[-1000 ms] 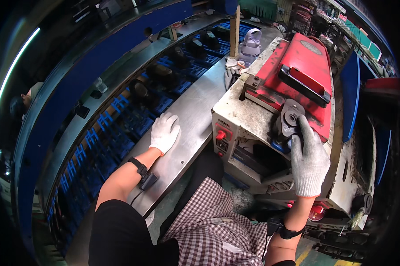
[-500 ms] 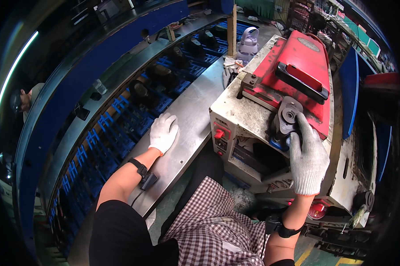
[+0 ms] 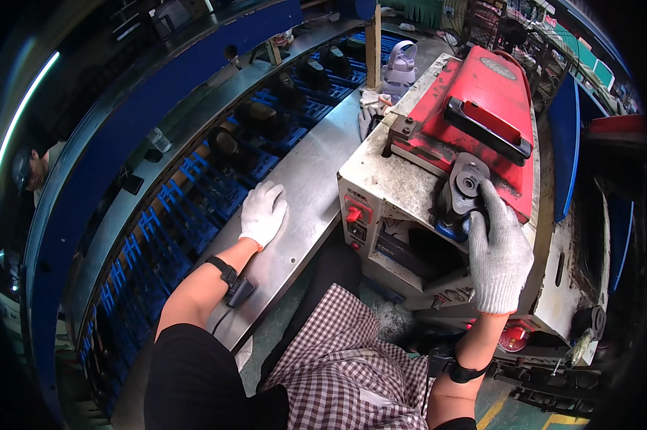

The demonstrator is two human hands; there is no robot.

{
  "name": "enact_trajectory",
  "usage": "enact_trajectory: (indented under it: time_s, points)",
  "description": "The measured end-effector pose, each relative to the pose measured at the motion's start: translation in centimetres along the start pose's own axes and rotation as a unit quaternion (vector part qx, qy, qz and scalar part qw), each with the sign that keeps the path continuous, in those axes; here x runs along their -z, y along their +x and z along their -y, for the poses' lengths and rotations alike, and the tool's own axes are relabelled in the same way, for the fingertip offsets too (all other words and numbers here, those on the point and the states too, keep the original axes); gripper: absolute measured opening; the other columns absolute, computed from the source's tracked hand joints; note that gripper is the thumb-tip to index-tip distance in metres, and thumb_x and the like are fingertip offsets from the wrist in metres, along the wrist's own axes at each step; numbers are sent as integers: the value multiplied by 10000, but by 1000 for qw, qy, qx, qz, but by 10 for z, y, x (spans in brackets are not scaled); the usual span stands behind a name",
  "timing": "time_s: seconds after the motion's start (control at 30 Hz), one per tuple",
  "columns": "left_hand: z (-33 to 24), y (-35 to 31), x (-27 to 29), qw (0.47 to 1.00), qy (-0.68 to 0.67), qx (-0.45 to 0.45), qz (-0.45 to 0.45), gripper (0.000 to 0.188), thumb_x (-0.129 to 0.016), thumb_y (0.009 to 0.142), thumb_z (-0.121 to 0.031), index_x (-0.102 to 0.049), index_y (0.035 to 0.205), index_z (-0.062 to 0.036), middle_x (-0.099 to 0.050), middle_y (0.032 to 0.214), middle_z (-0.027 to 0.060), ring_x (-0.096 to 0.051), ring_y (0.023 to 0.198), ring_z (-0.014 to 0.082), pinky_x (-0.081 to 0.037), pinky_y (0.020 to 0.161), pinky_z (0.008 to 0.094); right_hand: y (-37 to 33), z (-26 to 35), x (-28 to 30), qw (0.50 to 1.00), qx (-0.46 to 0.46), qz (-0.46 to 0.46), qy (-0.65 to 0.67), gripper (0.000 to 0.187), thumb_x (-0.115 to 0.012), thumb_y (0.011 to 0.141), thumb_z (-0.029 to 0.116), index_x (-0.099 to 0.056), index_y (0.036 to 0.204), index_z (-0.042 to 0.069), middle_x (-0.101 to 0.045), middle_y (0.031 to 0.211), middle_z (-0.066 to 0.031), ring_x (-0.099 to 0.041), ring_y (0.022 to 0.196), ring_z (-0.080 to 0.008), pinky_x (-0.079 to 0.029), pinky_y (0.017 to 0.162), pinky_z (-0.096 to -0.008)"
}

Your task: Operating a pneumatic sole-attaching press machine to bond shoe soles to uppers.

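My left hand [image 3: 263, 213], in a white knit glove, lies flat on a bare metal bench top [image 3: 295, 204] with its fingers stretched out. My right hand [image 3: 499, 251], gloved too, is closed at a grey metal latch-like part [image 3: 467, 183] with a round centre. Thumb and forefinger touch its right side; the other fingers are hidden behind the hand. This part sits at the near edge of a red lid [image 3: 484, 93], which has a black frame-shaped handle [image 3: 484, 132]. The lid lies on a worn off-white machine [image 3: 402, 179] with a red switch [image 3: 353, 214].
Left of the bench runs a conveyor of blue slats [image 3: 180, 193] carrying several dark rounded pieces [image 3: 226, 147]. A pale purple bottle [image 3: 398, 68] and a grey glove [image 3: 367, 122] are at the bench's far end. Another person [image 3: 33, 170] is beyond the conveyor at far left.
Both hands keep their places, the right at the grey latch-like part. The view has shifted very slightly, and the person at far left has moved a little.
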State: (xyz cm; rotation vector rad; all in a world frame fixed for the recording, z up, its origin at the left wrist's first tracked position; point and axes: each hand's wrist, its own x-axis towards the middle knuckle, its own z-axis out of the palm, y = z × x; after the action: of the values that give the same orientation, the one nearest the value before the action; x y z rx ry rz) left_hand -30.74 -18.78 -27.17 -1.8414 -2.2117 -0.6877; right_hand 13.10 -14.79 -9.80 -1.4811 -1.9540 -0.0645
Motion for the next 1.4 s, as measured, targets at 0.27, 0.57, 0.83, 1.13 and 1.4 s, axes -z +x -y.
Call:
enact_trajectory:
  time_s: [0.27,0.57,0.83,1.13,1.4]
  points:
    - [3,-2,-4,1000,-4,4,-7,373,-654,919,-254,-705,1249,-87,-645,1361,161,-608,1197,386,-494,1054,473,-1,2,2,1000,-4,5,19,447,-702,972,157,-679,1419,164,-741,1256,-141,-731,1120,-324,-567,965,-397]
    - [1,0,-1,1000,-2,-20,-11,355,-653,912,-259,-706,1223,-96,-650,1328,159,-610,1179,391,-497,1029,476,0,-2,-2,998,37,-37,21,463,-718,951,150,-679,1413,162,-740,1221,-137,-733,1064,-324,-571,917,-411]
    - [69,-3,8,890,-138,356,-247,757,-688,954,-335,-418,1585,-15,-440,1605,283,-435,1485,433,-352,1241,478,-1,-1,-1,999,27,5,46,446,-644,1015,98,-651,1459,142,-722,1357,-126,-720,1202,-266,-540,1028,-371]
    - [232,-16,114,421,-369,706,-434,1242,-832,776,-676,-214,1646,-39,-430,1610,263,-494,1424,451,-419,1177,576,0,-8,-6,999,18,27,41,461,-624,1011,52,-637,1469,100,-699,1385,-155,-698,1224,-285,-521,1050,-370]
    - [301,-25,105,429,-384,725,-377,1463,-850,640,-802,-187,1618,60,-300,1676,221,-337,1520,439,-430,1128,695,4,-3,-10,998,15,17,63,456,-611,1008,-6,-621,1464,18,-685,1422,-166,-668,1295,-251,-488,1104,-360]
